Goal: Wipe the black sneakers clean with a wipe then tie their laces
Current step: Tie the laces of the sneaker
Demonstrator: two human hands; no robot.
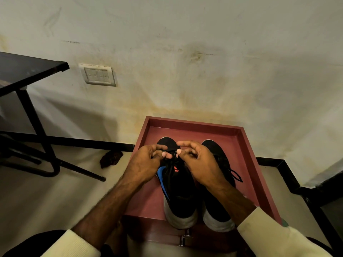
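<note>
Sleeves (74, 243): cream, two, at the near edge.
Laces (171, 154): over the left sneaker (178, 193) tongue, right between both sets of fingertips, equally near each hand.
Left hand (146, 160): fingers curled, pinching a strand.
Right hand (200, 162): the same, pinching the other.
Right sneaker (217, 206): alongside, parallel, toes pointing away; looks already bowed.
Tray (193, 123): red, holds both.
Count: two sneakers, two hands, one tray.

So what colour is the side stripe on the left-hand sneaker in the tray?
Blue: the stripe runs along the black sneaker. It shows best in the head view.
</note>
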